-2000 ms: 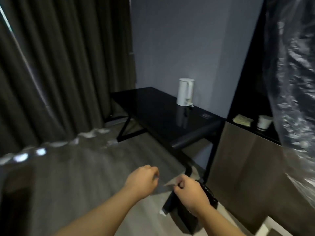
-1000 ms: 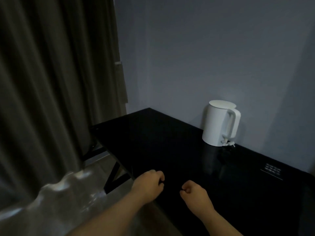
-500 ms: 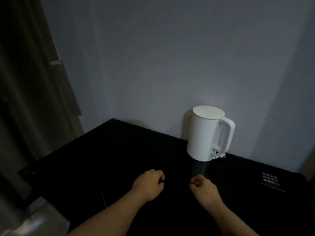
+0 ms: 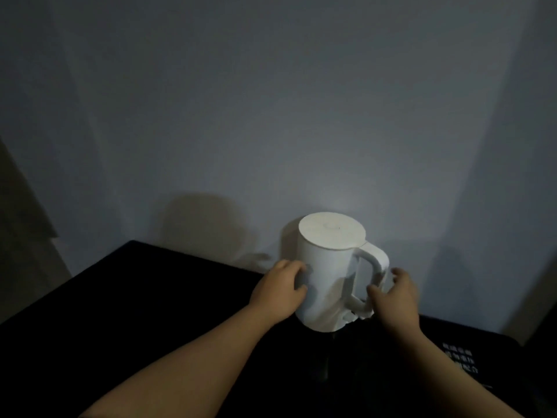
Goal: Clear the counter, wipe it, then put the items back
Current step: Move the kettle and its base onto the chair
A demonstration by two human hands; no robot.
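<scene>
At lower centre of the frame: one white kettle, upright on the black counter, close against the grey wall. Its lid is on, its handle is turned to the right, and the body is plain white where I see it.

Lower right, on the counter: a small label with rows of white print, too small for me to read.

Left hand: cupped on the kettle's left side, fingers and thumb curled against the body.

Right hand: thumb and fingers curved about the handle. Blur hides whether they close on it, so I cannot tell.

Half a second ago both hands were clenched fists over the counter, short of the kettle; now both are at it.

Left edge: a strip of curtain. The forearms cover the counter's near middle.
</scene>
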